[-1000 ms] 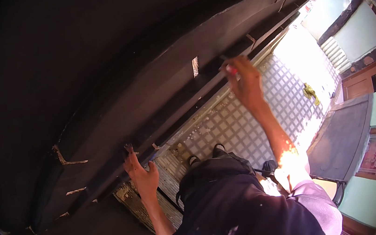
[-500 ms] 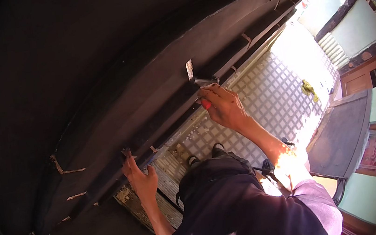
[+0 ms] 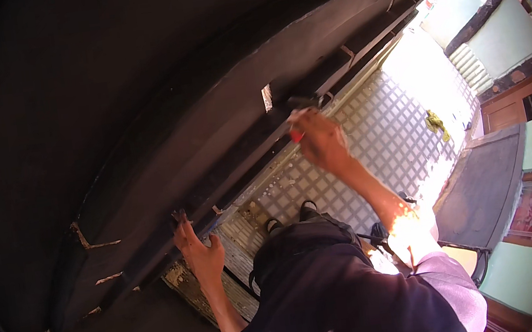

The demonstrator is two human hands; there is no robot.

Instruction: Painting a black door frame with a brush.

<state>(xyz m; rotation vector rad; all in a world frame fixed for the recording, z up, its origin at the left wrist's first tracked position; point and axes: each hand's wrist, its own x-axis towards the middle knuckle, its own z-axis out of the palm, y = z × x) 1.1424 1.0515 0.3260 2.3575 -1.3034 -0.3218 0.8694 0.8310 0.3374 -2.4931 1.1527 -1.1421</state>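
Note:
A broad dark panel (image 3: 208,130) with long stepped ledges slants across the view. My right hand (image 3: 322,139) is closed around a red-handled tool (image 3: 296,136). Its flat, dark head lies against the lower ledge (image 3: 334,68), just right of a pale rectangular notch (image 3: 267,97). Motion smears the hand and tool, so the tool's exact kind does not show. Farther left, my left hand (image 3: 199,247) reaches up with fingers stretched out, their darkened tips touching the panel's lower edge. I see nothing held in it.
Below the panel, pale boards (image 3: 235,236) lie beside my feet. A tiled floor (image 3: 368,133) extends right, with a crumpled yellow-green cloth (image 3: 436,125) on it. A large dark curved panel (image 3: 482,196) leans at the right, near a pale green wall (image 3: 525,273).
My right hand and the tool have moved a little right and up along the ledge. My left hand stays in the same place.

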